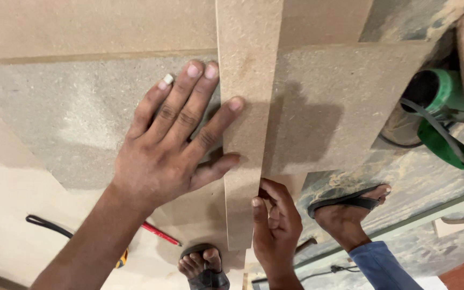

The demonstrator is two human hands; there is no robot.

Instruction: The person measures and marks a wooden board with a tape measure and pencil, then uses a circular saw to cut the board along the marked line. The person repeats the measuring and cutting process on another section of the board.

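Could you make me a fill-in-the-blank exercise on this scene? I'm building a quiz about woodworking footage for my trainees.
1. The left hand lies ____ with spread fingers against the narrow board strip.
2. The right hand grips the strip's near ____.
3. The pencil by the left forearm is ____ in colour.
4. The power tool at the right has a ____ body.

Missing words: flat; end; red; green

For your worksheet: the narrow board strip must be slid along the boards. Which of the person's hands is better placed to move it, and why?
Probably the right hand: its fingers pinch the strip at its near end. The left hand lies flat, fingers spread, touching the strip's edge, better for steadying.
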